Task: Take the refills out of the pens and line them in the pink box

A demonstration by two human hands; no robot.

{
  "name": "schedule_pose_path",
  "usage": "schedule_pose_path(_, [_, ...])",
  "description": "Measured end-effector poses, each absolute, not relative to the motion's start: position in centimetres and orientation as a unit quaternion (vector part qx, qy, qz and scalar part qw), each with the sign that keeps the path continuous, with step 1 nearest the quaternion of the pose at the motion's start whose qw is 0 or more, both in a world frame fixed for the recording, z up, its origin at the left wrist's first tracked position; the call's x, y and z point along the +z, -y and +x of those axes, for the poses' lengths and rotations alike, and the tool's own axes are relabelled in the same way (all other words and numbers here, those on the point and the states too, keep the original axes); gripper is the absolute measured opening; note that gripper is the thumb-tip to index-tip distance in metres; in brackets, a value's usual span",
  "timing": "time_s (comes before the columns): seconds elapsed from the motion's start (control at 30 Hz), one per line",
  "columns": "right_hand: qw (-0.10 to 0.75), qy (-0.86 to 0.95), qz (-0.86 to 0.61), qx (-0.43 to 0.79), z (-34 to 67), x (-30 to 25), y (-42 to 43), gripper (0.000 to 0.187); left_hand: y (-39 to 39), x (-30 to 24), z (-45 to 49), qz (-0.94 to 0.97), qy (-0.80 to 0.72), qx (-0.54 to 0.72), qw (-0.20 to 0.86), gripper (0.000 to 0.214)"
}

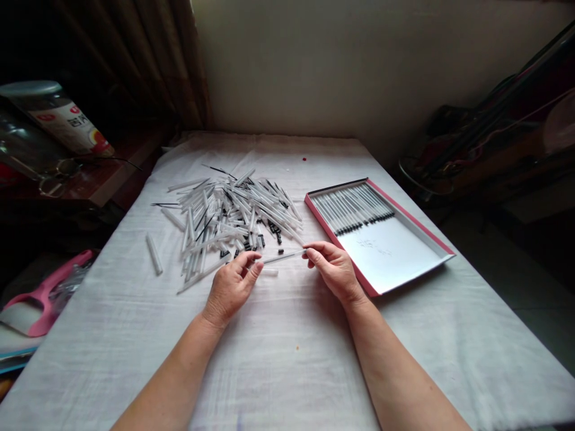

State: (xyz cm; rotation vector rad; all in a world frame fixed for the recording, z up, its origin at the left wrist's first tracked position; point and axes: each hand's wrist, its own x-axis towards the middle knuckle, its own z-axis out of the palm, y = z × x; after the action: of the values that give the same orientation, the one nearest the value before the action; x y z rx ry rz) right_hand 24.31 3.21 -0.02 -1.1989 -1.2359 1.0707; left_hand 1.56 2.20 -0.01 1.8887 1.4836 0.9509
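Between my two hands a thin clear pen barrel [284,257] lies nearly level above the cloth. My left hand [234,284] pinches its left end, where a dark tip or plug is partly hidden by the fingers. The fingertips of my right hand [331,266] close on its right end. Behind them spreads a loose pile of clear pen barrels and dark refills [233,209]. Small black plugs [274,230] lie at the near right of the pile. To the right, a shallow red-edged box lid [404,263] holds a row of pens [362,206] with black ends.
A white cloth [287,371] covers the table. One barrel [153,254] lies apart on the left. Pink-handled scissors or a similar tool [45,287] rest beyond the left edge. A labelled jar [67,120] and glasses [58,178] are on a wooden surface at the back left.
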Motion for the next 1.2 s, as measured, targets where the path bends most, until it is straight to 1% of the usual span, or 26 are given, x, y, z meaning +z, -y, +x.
schedule_pose_path(0.1, [0.522, 0.517, -0.496, 0.462, 24.2, -0.1, -3.2, 0.025, -2.2, 0.1, 1.4, 0.718, -0.549, 0.33, 0.272, 0.032])
schedule_pose_path(0.3, [0.505, 0.505, -0.505, 0.484, 24.1, 0.1, -3.2, 0.029, -2.3, -0.3, 1.6, 0.699, -0.55, 0.381, 0.253, 0.019])
schedule_pose_path(0.5, [0.449, 0.538, -0.503, 0.506, 23.8, 0.1, -2.9, 0.029, -2.2, -0.4, 1.5, 0.734, -0.51, 0.373, 0.249, 0.018])
schedule_pose_path(0.57, [0.438, 0.549, -0.509, 0.497, 23.8, -0.1, -3.0, 0.028, -2.6, -0.2, 0.9, 0.751, -0.506, 0.368, 0.21, 0.021])
schedule_pose_path(0.67, [0.462, 0.512, -0.533, 0.491, 24.0, -0.4, -3.3, 0.031, -3.8, 0.2, -0.4, 0.745, -0.554, 0.363, 0.077, 0.022])
schedule_pose_path(0.77, [0.493, 0.467, -0.534, 0.504, 24.3, -0.6, -3.7, 0.034, -4.9, 0.7, -1.2, 0.753, -0.597, 0.276, -0.02, 0.024])
schedule_pose_path(0.93, [0.501, 0.449, -0.522, 0.524, 24.5, -0.4, -3.9, 0.034, -6.3, 1.4, -0.9, 0.797, -0.586, 0.129, -0.072, 0.024])
schedule_pose_path(1.2, [0.496, 0.432, -0.52, 0.545, 24.5, 0.1, -3.8, 0.034, -7.9, 2.2, -2.3, 0.882, -0.448, 0.049, -0.136, 0.019])
